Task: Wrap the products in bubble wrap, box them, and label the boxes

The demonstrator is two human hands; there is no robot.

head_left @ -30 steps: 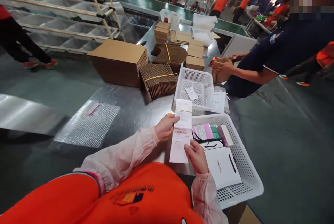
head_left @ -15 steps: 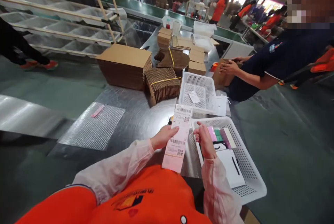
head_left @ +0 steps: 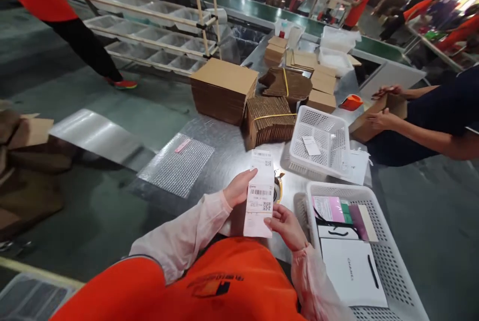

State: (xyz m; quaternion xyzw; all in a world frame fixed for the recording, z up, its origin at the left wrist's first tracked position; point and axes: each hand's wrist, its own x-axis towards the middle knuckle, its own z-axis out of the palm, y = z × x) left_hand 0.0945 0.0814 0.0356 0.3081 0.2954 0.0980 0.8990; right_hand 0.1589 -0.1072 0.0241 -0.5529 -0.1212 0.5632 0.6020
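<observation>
Dull green floor [head_left: 164, 106] in the background, smooth grey metal table [head_left: 226, 161] beneath the fingers, all from the head view. Held above that table, in front of the body: a long white paper strip [head_left: 260, 193] printed with barcodes and square codes. Left hand [head_left: 237, 188] pinched on its left edge, thumb in front, other fingers mostly behind; right hand [head_left: 288, 226] with thumb and forefinger closed on the lower right edge. Just beyond the right fingertips, partly behind the strip, a round yellow-and-black object [head_left: 278, 188], too hidden to identify. Right of the right fingers, a white perforated plastic basket [head_left: 394, 263] bearing a white paper bag with black handle [head_left: 352, 276]. Left of the left fingers, well apart, a clear bubble-wrap sheet [head_left: 179, 171]. Step in hand, by judgement: handling or reading the strip. Called for in any next move, probably: light, even tension between both pinches, with care against creasing thin paper.
</observation>
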